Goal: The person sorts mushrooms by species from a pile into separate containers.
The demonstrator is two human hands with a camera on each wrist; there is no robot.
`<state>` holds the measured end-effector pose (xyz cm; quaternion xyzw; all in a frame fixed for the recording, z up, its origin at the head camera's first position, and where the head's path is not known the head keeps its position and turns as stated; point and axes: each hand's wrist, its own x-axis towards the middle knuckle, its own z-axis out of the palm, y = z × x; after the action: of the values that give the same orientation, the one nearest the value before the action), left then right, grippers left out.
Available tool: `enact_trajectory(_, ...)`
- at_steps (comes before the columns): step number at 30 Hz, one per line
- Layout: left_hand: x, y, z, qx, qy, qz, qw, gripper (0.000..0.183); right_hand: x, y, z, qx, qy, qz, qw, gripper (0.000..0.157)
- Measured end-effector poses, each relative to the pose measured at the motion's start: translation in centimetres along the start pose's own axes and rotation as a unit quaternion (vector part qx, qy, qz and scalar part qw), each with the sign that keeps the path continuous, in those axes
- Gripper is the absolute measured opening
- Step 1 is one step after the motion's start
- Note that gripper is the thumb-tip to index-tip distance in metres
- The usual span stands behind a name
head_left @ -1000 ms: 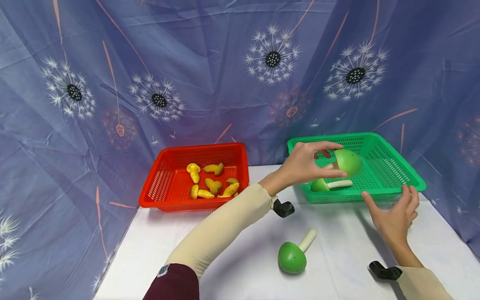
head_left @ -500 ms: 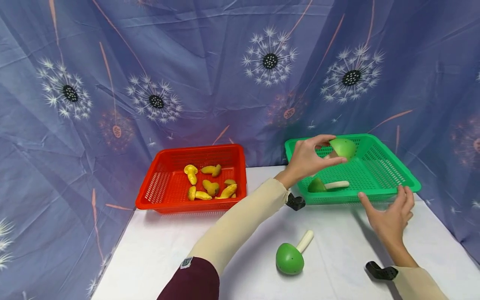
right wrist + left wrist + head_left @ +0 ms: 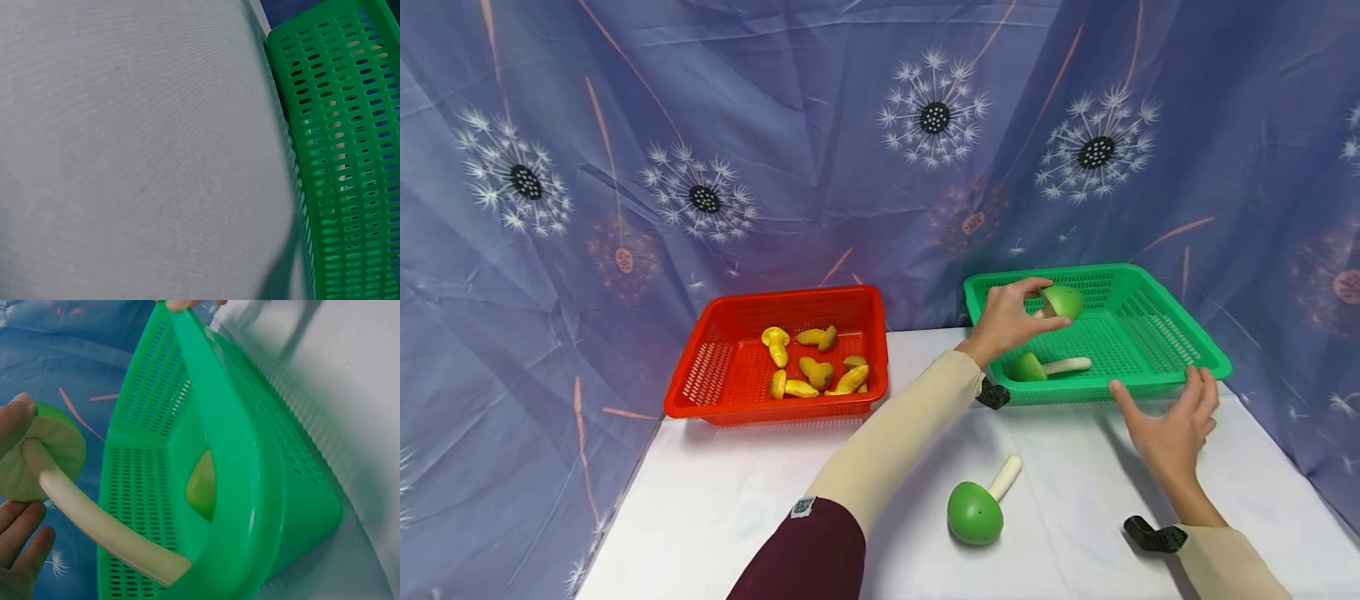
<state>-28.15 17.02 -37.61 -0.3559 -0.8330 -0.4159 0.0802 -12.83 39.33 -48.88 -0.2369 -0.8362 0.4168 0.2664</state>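
My left hand [image 3: 1006, 321] pinches the cap of a green-capped toy mushroom [image 3: 1063, 302] over the left part of the green basket [image 3: 1157, 379]. In the left wrist view, the pale stem of that mushroom [image 3: 106, 519] slants down toward the basket rim. Another green-capped mushroom [image 3: 1028, 367] lies inside the basket near its front left corner. At the front rim, my right hand [image 3: 1172, 429] has thumb and fingers spread apart, fingertips right at the edge. A third green-capped mushroom [image 3: 975, 512] lies on the white table in front, its stem pointing away.
To the left stands a red basket [image 3: 700, 408] with several yellow toy mushrooms [image 3: 816, 372]. Both baskets sit at the back of the white table [image 3: 730, 500]. Behind them hangs a blue curtain [image 3: 820, 167] printed with dandelions.
My left hand has moved the held mushroom a little back and then left, staying over the green basket. The right hand keeps its place at the rim; the head view has shifted slightly.
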Motion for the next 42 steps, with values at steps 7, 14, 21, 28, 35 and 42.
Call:
enact_trajectory(7, 0.5, -0.8, 0.7, 0.025, -0.004, -0.02, 0.9995, 0.068, 0.1, 0.1, 0.1, -0.001, -0.005, -0.006, 1.0, 0.105)
enact_trajectory(14, 0.6, -0.7, 0.7, 0.029, -0.004, -0.022, 0.9993, 0.067, 0.1, 0.1, 0.0, -0.003, 0.0, -0.01, 1.0, 0.105)
enact_trajectory(21, 0.5, -0.8, 0.7, 0.028, -0.002, -0.018, 0.9995, 0.075, 0.1, 0.1, 0.0, 0.001, 0.005, -0.014, 1.0, 0.105)
enact_trajectory(28, 0.6, -1.0, 0.6, 0.011, -0.001, 0.009, 0.9999, 0.102, 0.0, 0.1, 0.0, -0.002, 0.003, -0.013, 1.0, 0.105)
enact_trajectory(35, 0.4, -1.0, 0.3, 0.009, -0.009, 0.003, 0.9999, 0.098, -0.2, -0.2, -0.1, -0.006, 0.003, -0.01, 1.0, 0.105)
enact_trajectory(42, 0.0, -1.2, 0.0, 0.012, -0.011, 0.002, 0.9999, 0.097, -0.4, -0.4, -0.2, -0.003, 0.004, -0.004, 1.0, 0.105)
